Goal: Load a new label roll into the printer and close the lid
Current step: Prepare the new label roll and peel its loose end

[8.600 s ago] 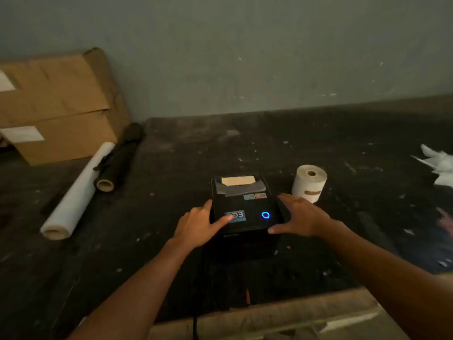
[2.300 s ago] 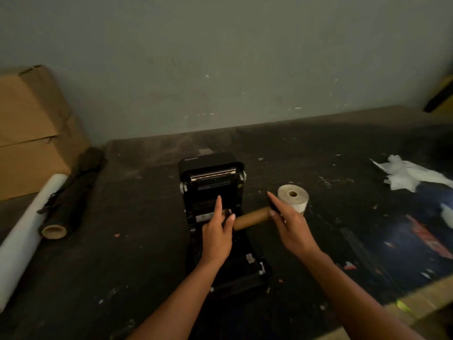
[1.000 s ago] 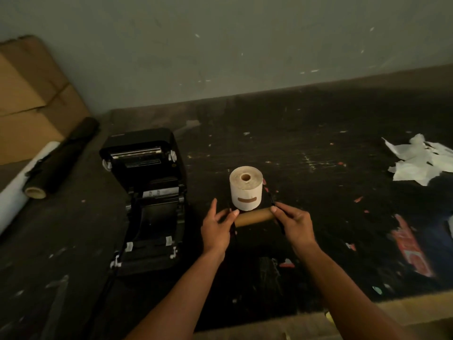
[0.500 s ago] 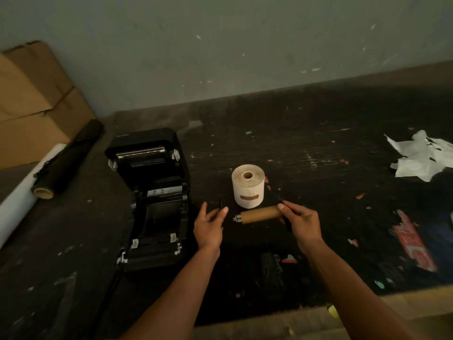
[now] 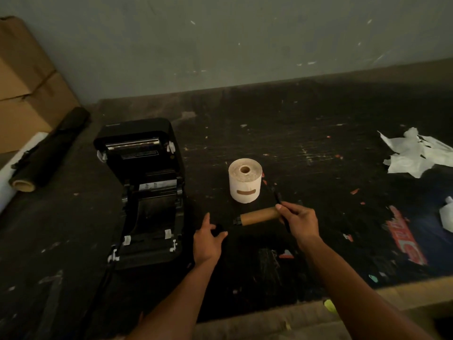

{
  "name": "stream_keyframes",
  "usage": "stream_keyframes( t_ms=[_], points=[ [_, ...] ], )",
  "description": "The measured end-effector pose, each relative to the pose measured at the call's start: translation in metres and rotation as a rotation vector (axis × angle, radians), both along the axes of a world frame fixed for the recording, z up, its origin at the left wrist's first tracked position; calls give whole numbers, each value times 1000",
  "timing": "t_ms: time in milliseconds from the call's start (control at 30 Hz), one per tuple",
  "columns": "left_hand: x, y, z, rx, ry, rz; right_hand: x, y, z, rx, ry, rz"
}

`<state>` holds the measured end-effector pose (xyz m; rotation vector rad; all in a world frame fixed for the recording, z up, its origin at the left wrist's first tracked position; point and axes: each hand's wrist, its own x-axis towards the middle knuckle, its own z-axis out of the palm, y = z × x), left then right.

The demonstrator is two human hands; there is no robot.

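Here the new roll [image 5: 245, 180] stands on end on the dark table [image 5: 318, 148], just beyond the hands and right of the printer [image 5: 144, 192], whose lid is up. The right hand [image 5: 297, 222] grips 1 end of a brown core [image 5: 258, 216] on a black spindle; a black flange there is partly hidden by the fingers. The left hand [image 5: 208, 239] is curled around something small and black, too dark to make out. A box [image 5: 27, 87] and 2 rolls, 1 dark [image 5: 49, 149] and 1 white [image 5: 14, 165], are cut off at left; crumpled paper [image 5: 414, 154] lies far right.
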<state>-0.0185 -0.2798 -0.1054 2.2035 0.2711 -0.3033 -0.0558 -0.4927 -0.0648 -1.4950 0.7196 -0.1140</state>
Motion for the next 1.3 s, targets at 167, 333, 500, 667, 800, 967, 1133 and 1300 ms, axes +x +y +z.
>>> stream_keyframes(
  t_ms=[167, 333, 500, 667, 800, 967, 1133, 1300],
  points=[
    [5, -6, 19, -150, -145, -9, 4, -1, 4, -7, -29, 31],
    [19, -11, 52, -254, -149, -304, 11, 0, 12, 0, -56, 74],
    [24, -16, 65, -140, -138, -510, 18, 4, 19, 44, -109, 65],
    [29, -13, 65, -82, -153, -587, 17, 0, 17, 107, -65, 80],
    [33, -4, 61, -45, -153, -584, 12, -9, 20, 125, -71, 11],
    [35, 12, 51, -3, -137, -548, 7, -32, 24, 113, -35, -37],
    [29, 21, 36, 61, -157, -438, -3, -61, 15, 71, -15, -91],
    [18, 5, 21, 95, -141, -333, -3, -64, -20, -57, 139, 26]
  ],
)
